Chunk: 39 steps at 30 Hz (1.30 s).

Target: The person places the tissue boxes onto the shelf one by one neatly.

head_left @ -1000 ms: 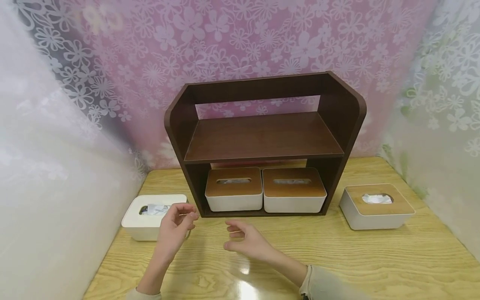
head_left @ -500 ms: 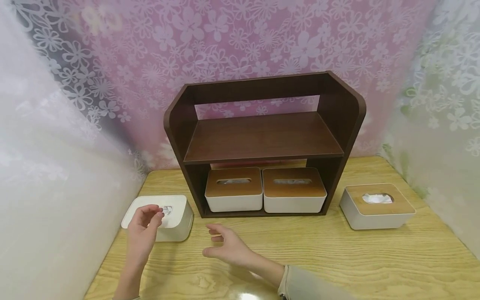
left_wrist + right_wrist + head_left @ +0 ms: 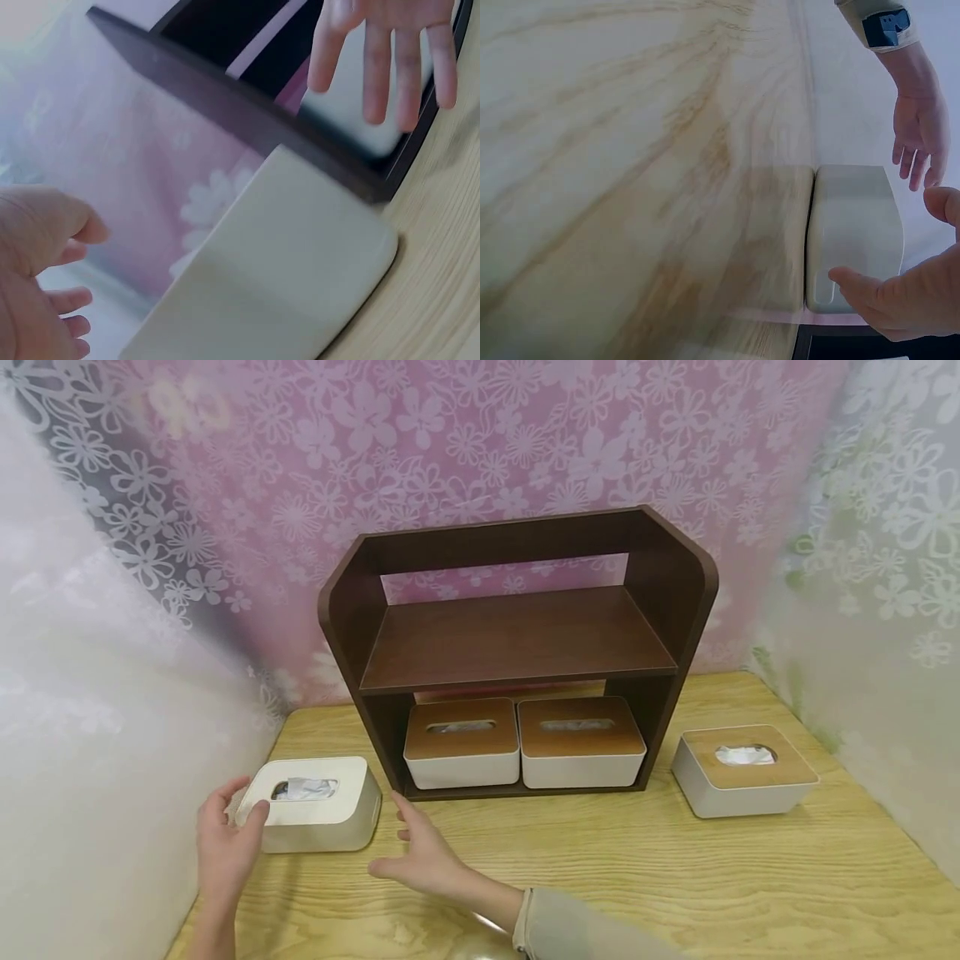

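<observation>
White box (image 3: pixel 311 812): upright on the desk (image 3: pixel 592 868), at 8 o'clock in the head view, just beside the shelf unit; crumpled tissue (image 3: pixel 311 788) shows in its slot.
Just changed: half a second ago the left hand (image 3: pixel 225 843) overlapped the box's front; now it has gone round to the 9 o'clock end, and the right hand (image 3: pixel 426 862) has drawn nearer from 4 o'clock.
Meaning: the hands now flank the box, apparently a two-sided reach, with no hold made.
Left grip: released, fingers slightly bent, a gap to the box in the left wrist view.
Right grip: released, thumb and fingers spread, just short of the box.
Shelf unit (image 3: pixel 517 639): 2 o'clock from the box, two levels.
Wood-topped boxes: two below in the unit, left one (image 3: pixel 461 750) and right one (image 3: pixel 581 748); a third (image 3: pixel 750 782) on the desk at 3 o'clock.
Count: four boxes (one all white, three wood-topped), one shelf unit, two hands.
</observation>
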{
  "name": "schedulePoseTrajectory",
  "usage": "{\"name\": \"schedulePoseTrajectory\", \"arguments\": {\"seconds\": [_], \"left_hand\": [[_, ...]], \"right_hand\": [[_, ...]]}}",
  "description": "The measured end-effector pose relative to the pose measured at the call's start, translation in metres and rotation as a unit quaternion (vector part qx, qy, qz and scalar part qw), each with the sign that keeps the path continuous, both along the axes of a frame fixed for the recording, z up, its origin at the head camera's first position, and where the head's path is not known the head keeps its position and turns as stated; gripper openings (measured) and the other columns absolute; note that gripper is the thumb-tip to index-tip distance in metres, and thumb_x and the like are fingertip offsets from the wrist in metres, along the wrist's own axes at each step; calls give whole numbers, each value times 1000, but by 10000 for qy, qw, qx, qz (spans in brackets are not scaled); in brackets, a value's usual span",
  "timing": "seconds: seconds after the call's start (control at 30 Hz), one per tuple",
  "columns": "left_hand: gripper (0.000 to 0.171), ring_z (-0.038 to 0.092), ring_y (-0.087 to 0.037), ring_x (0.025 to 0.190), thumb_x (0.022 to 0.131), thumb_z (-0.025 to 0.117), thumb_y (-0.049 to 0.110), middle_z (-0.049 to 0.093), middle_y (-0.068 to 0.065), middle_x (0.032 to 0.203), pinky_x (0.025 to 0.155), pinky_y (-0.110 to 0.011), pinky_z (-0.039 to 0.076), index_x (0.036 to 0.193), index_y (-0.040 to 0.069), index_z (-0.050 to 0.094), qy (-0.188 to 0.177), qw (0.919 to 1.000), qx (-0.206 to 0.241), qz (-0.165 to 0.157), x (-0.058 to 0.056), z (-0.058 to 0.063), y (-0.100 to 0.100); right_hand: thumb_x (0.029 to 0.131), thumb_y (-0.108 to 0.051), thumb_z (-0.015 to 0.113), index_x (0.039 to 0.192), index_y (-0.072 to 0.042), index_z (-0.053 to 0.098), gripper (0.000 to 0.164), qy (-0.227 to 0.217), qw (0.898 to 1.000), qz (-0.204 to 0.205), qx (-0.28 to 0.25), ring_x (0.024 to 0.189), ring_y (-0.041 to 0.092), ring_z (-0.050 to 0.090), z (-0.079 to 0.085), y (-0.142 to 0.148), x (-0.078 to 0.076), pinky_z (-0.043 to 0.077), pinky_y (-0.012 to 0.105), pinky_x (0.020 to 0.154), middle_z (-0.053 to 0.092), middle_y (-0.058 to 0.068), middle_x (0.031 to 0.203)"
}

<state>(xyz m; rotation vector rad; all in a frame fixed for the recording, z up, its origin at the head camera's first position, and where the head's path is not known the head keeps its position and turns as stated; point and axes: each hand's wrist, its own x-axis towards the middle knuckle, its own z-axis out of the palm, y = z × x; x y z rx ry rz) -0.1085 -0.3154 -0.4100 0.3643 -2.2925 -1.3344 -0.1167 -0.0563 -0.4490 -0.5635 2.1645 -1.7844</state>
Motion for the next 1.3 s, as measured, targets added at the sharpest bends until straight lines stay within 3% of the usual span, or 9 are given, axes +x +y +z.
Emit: {"name": "schedulePoseTrajectory", "arguments": {"seconds": [0.1, 0.23, 0.3, 0.4, 0.53, 0.7, 0.83, 1.1, 1.3], "left_hand": [[60, 17, -48, 142, 95, 58, 8, 27, -31, 151, 111, -67, 17, 150, -3, 35, -326, 9987, -195, -353, 1, -3, -15], [74, 14, -54, 143, 96, 59, 10, 15, -34, 157, 112, -68, 17, 156, -2, 17, -947, 9938, -151, -558, 1, -9, -29], [78, 17, -54, 142, 97, 59, 10, 13, -36, 157, 113, -64, 20, 157, -3, 10, -1211, 9903, -16, -674, 0, -13, -34], [80, 27, -51, 139, 100, 57, 13, 16, -38, 155, 108, -34, 39, 157, -3, 3, -1439, 9853, 228, -890, 0, -21, -40], [79, 38, -37, 130, 104, 53, 20, 22, -40, 152, 78, -1, 35, 156, -5, 0, -1476, 9805, 269, -1267, -1, -27, -47], [77, 42, -5, 114, 105, 51, 30, 26, -32, 153, 79, -2, 36, 157, -2, 5, -1493, 9757, 131, -1599, -3, -35, -55], [74, 35, 10, 110, 106, 48, 28, 24, -29, 153, 80, -3, 37, 158, -1, 5, -1444, 9732, 494, -1720, -2, -45, -62], [78, 23, -18, 141, 106, 48, 26, 8, -30, 160, 83, -3, 35, 158, 2, -4, -1478, 9611, 1340, -1912, -9, -53, -62], [78, 30, -10, 135, 105, 49, 26, 10, -29, 159, 84, -4, 36, 158, 2, -4, -1416, 9602, 1427, -1941, -8, -53, -62]], "right_hand": [[80, -16, 80, 159, -12, 19, 100, 34, 9999, -29, -91, 129, 53, 42, -1, -7, -1, 55, 42, 88, 30, 26, 153], [80, -20, 80, 159, -9, 15, 103, 109, 9999, -22, -112, 132, 54, 38, -3, -14, -3, 53, 48, 93, 24, 24, 158], [80, -21, 80, 159, -9, 15, 104, 101, 9999, -27, -81, 133, 54, 38, -4, -17, -4, 52, 50, 94, 22, 22, 159], [80, -24, 81, 160, -11, 11, 107, 99, 9999, -64, -14, 133, 53, 39, -4, -21, -7, 50, 51, 97, 19, 19, 161], [81, -25, 81, 161, -13, 5, 111, 160, 9997, -165, -1, 132, 53, 40, -5, -27, -14, 47, 55, 100, 14, 18, 163], [80, -20, 82, 160, -10, 6, 111, 242, 9992, -316, 20, 138, 46, 37, -6, -34, -22, 43, 52, 105, 17, 18, 163], [79, -23, 84, 160, -12, 11, 110, 268, 9989, -338, 180, 144, 37, 31, -8, -42, -24, 37, 54, 110, 24, 16, 161], [77, -29, 84, 161, -26, 10, 112, 91, 9981, -458, 394, 144, 38, 31, -7, -48, -28, 36, 60, 108, 29, 13, 159], [78, -31, 83, 161, -27, 4, 115, -74, 9984, -403, 383, 148, 40, 22, -4, -55, -30, 29, 63, 111, 20, 11, 163]]}}
